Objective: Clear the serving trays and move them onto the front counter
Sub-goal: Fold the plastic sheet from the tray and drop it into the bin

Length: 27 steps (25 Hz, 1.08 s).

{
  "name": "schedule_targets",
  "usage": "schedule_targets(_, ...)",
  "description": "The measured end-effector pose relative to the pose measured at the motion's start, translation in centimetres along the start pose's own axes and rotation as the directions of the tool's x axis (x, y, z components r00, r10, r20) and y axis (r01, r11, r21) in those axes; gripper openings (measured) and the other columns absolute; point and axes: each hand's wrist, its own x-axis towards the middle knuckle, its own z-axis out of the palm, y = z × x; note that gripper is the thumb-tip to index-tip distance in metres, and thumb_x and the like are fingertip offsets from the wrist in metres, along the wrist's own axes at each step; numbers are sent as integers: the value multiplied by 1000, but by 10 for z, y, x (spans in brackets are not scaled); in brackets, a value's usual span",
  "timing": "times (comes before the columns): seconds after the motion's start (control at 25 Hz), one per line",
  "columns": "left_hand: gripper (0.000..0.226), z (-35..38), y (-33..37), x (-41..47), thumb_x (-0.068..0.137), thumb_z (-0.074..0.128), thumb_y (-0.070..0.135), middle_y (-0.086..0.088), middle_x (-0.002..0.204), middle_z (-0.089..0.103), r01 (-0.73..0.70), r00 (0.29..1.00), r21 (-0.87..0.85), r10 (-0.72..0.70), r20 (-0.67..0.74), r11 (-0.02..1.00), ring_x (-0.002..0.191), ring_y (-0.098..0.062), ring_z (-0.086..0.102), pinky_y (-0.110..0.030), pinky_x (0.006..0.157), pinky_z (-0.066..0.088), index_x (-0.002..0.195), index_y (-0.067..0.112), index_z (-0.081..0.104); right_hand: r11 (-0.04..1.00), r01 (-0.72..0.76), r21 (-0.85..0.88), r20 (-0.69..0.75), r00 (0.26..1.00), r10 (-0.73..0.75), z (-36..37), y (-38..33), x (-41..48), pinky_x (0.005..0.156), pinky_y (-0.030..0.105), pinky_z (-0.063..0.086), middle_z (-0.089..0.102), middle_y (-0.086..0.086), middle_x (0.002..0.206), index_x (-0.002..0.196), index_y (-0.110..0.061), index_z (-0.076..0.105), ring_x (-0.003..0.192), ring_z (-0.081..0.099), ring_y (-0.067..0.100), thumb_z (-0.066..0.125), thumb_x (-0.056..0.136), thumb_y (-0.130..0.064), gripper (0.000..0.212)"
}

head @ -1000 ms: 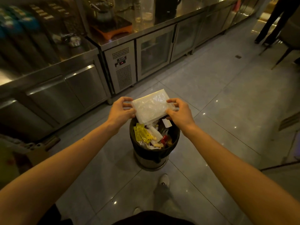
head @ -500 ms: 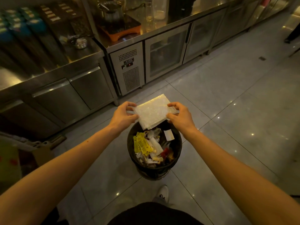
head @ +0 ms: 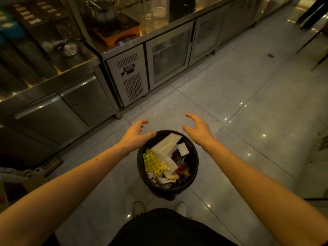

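Note:
A round black waste bin point(head: 192, 181) stands on the tiled floor just in front of my feet. A white plastic packet point(head: 166, 144) lies tilted on top of the rubbish at the bin's far side, above yellow sachets point(head: 153, 163) and paper scraps. My left hand point(head: 136, 134) hovers over the bin's far left rim, fingers spread and empty. My right hand point(head: 197, 128) hovers over the far right rim, also spread and empty. No serving tray is in view.
A steel counter with cabinets point(head: 74, 103) runs along the left. A glass-door fridge unit point(head: 170, 57) continues it to the right, with an orange-edged hob and pot point(head: 115, 27) on top. Dark chair legs point(head: 316, 43) stand at the far right on the grey floor.
Both hands held the white packet over the bin. They have let go and spread apart, and the packet has dropped into the bin.

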Motion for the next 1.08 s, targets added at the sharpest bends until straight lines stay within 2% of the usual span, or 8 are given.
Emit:
schedule_targets(0.16,61,-10,3,6,90,64,45,-7,146,45,-83,996,8,83,-24,997,134,-24,45,-38,103,42,142,21,43,999,41,-16,-47,998,-42,1,-15,9,112,36,31,42,4,154,148,-20,40,142,37,24,55,97,-23,54)
schedule_targets(0.44,48,-20,9,15,93,59,43,-4,137,52,-135,991,-83,132,-37,987,122,-19,53,-37,100,47,135,24,48,994,108,-5,-95,990,-108,6,-30,10,113,38,32,41,4,155,149,-19,39,143,36,24,55,98,-26,54)
schedule_targets(0.64,47,-20,26,17,95,56,42,-4,136,54,-245,965,-12,242,-95,970,121,-16,53,-37,101,46,136,21,47,991,134,4,-135,982,-132,-6,-33,10,112,37,32,42,5,154,149,-19,39,143,37,24,53,99,-28,53)
schedule_targets(0.76,48,-15,38,12,96,54,40,-5,136,54,-336,931,78,343,-122,939,120,-15,53,-33,100,45,138,18,47,984,170,-53,-155,972,-176,-15,-30,8,111,30,29,41,5,155,150,-18,38,144,36,22,51,100,-30,53)
schedule_targets(0.92,47,1,55,6,97,53,38,-5,138,52,-430,887,182,451,-99,884,123,-14,49,-28,99,40,138,17,46,973,209,-102,-165,960,-224,-33,-21,-1,105,21,24,40,4,155,151,-17,37,144,35,19,49,101,-29,53)
schedule_targets(1.08,46,26,78,4,97,52,39,-5,139,51,-532,832,240,554,-34,812,126,-16,49,-27,100,38,137,16,48,973,181,-144,-221,952,-210,-58,-3,-22,111,26,26,39,3,156,151,-20,35,144,35,19,49,101,-33,54)
